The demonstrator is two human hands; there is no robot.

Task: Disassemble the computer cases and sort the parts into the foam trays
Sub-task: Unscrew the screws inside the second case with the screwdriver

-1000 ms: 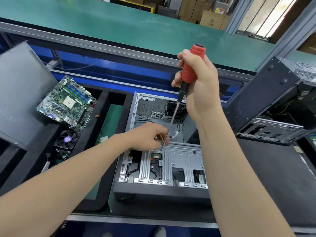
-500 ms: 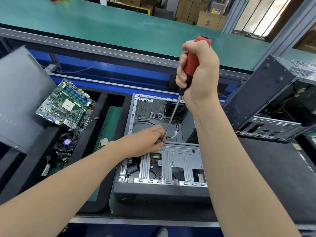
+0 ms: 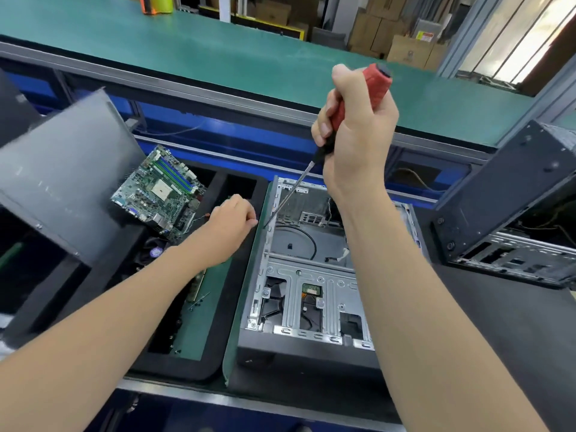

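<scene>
We find the right hand (image 3: 358,145) closed fully round the red handle of the screwdriver (image 3: 374,85). Its shaft slants down and left, tip close by the left wall of the open computer case (image 3: 296,350), which lies flat just right of the foam tray (image 3: 174,366). The left hand (image 3: 232,222) hovers over that tray beside the case wall, fingers curled; we cannot tell whether it holds anything. A motherboard (image 3: 159,191) leans at the tray's far corner

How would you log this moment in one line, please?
right hand: grips red screwdriver | tip: near open computer case left wall | left hand: curled over foam tray, contents unseen
</scene>
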